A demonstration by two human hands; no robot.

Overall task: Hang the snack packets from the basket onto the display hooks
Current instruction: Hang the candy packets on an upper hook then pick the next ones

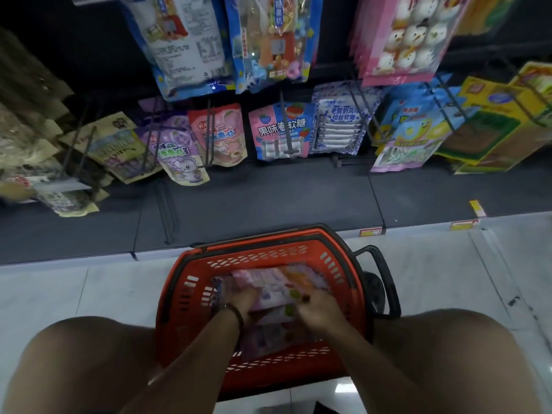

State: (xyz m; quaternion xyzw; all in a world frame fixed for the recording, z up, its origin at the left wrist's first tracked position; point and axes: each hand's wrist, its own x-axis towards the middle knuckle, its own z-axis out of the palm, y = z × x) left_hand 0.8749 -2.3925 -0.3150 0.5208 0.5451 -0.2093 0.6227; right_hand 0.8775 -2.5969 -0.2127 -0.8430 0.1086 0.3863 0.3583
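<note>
Basket (263, 252), one, red: left hand (243, 297) and right hand (317, 312) on blurred snack packets (274, 282); grip I cannot tell.

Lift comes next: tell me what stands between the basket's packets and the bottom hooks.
Nothing visible. Left hand and right hand rest on the packets in the basket; only its far wall needs clearing. Beyond lies bare dark shelf, and the hooks, already loaded, point outward.

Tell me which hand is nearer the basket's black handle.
Right. The right hand is in the basket on the side of the black handle; the left hand is farther, across the packets.
</note>
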